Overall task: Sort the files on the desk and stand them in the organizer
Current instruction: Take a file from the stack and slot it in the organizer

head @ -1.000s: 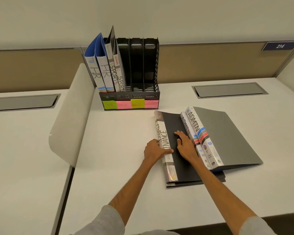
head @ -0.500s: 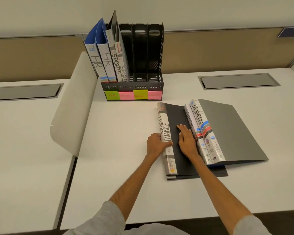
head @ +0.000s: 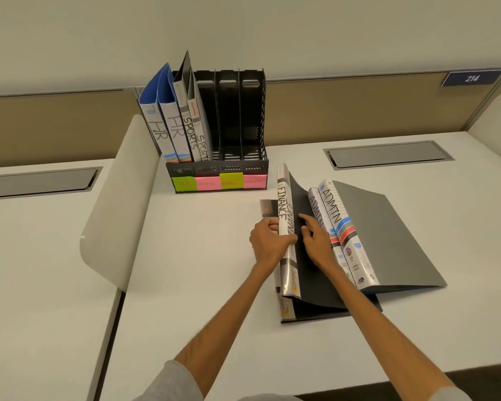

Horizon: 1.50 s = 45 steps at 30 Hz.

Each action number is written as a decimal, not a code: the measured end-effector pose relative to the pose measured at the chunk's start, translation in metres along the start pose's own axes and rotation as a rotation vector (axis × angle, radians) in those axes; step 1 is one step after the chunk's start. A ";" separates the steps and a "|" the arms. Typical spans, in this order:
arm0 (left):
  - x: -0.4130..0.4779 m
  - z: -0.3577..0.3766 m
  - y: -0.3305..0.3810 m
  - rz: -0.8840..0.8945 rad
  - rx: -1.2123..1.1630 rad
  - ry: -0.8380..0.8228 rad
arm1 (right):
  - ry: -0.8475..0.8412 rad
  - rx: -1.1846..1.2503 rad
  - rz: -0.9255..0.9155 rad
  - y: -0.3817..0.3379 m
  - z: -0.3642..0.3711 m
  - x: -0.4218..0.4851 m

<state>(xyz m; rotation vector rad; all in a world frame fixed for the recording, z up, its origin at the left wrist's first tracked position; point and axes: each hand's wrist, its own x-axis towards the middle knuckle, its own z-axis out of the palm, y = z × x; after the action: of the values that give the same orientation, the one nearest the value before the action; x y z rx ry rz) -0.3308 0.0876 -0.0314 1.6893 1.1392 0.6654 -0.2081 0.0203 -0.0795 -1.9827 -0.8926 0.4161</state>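
Note:
A black file organizer (head: 229,169) with coloured slot labels stands at the back of the desk. Two HR files (head: 164,131) and two SPORTS files (head: 195,131) stand in its left slots; the right slots hold nothing. On the desk lie a dark FINANCE file (head: 285,209), a second file (head: 287,309) under it, and two grey ADMIN files (head: 388,235) to the right. My left hand (head: 268,241) grips the FINANCE file's spine, which is raised off the desk. My right hand (head: 315,241) presses on its dark cover.
A curved white divider panel (head: 119,204) stands left of the organizer. Two grey cable hatches, the nearer one (head: 388,154) behind the files, sit flush in the white desk (head: 200,285). A tan partition with a "214" sign (head: 472,78) runs along the back.
My left hand has lifted the FINANCE file's spine edge up off the file beneath it. My right hand stays on its cover. The camera has tilted slightly.

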 end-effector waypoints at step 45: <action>0.016 -0.094 0.072 0.683 -0.139 0.387 | 0.191 -0.001 -0.572 -0.352 -0.095 0.089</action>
<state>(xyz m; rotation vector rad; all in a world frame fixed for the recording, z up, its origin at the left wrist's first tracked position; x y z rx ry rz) -0.3736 0.1325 0.0706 1.8733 0.7177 1.5129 -0.2413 0.1482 0.2716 -1.6371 -1.2721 -0.0988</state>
